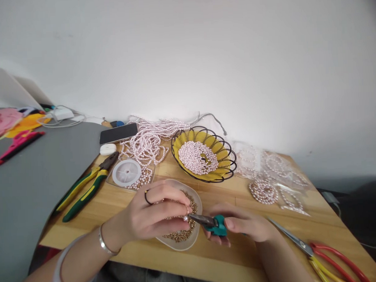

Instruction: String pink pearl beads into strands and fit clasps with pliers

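Observation:
My left hand [161, 210] reaches over a white dish [197, 237] of small gold beads [180, 236], its fingertips pinched on a small pearly bead [185, 218]. A ring and bracelets are on that hand and arm. My right hand [243, 223] is closed round small pliers with teal handles [220, 225]. The pliers' dark tips point left and meet the left fingertips beside the bead. Whether the jaws grip it is too small to tell.
A yellow basket [224, 156] of pink beads stands behind the dish. Green-yellow pliers [87, 187], a clear spool box [126, 172], a phone [118, 133] and bead strands [145, 142] lie left. Bagged beads [278, 170] and red-yellow scissors [309, 248] lie right.

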Available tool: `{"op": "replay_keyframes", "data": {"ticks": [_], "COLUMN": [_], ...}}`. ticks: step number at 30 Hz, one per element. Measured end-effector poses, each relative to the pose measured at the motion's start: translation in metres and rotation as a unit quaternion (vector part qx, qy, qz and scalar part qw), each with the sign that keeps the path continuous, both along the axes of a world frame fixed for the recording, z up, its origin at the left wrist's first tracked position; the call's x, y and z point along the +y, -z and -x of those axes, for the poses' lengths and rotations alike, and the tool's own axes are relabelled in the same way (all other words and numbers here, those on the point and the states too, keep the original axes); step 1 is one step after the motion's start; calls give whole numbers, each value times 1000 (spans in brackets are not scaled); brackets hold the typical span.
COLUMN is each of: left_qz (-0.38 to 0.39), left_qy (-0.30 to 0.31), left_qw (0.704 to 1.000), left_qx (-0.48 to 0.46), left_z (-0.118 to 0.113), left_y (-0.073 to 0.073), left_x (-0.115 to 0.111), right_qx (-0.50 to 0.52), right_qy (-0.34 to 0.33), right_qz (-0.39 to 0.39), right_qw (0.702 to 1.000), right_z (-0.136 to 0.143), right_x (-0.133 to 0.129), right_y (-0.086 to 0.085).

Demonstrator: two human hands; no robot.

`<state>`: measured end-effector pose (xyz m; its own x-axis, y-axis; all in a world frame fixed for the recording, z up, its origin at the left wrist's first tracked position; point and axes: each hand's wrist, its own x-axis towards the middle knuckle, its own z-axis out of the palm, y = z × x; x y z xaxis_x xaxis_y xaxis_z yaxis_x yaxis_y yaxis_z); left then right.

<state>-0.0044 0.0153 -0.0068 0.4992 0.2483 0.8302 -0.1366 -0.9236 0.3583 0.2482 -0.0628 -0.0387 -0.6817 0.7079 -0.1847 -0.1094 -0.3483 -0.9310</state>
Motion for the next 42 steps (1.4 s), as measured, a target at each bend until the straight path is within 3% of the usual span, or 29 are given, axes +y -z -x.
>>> {"op": "replay_keyframes", "data": {"ticks": [10, 42], "left_qz": [36, 33], "left_qy": [-9, -43], "left_qw": [999, 998], "left_qx": [1, 14], "left_z": [0, 2], "left_y": [5, 5], "left_x": [-1, -2], "right_qx": [-2, -18], "right_qy": [-10, 3], "right_qz": [-17, -31], "right_qw": [1000, 999], "right_z": [0, -2], "right_x": [2, 2], "right_y": [-2, 0]}}
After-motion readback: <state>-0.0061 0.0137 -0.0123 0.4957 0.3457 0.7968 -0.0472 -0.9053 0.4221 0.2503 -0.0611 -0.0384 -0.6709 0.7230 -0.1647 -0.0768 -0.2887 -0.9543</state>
